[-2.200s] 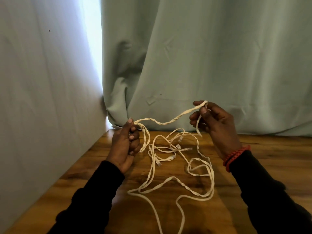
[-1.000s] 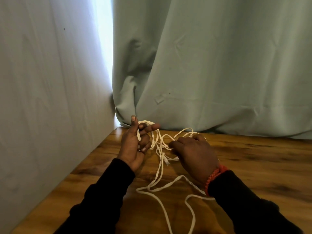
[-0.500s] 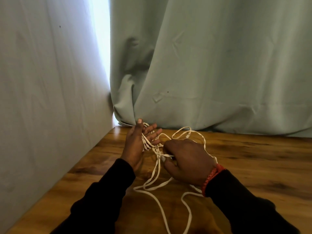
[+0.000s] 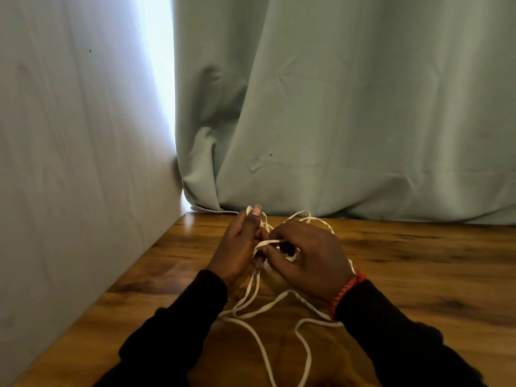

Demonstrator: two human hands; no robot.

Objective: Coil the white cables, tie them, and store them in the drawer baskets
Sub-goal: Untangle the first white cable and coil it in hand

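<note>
No writing is readable. Near the desk's far left corner, the left hand grips gathered white cables, thumb upright; the right hand pinches a strand across them, loops trailing toward the near edge.

White cable is held by left hand & right hand over the wood table; loops are left on table.
</note>
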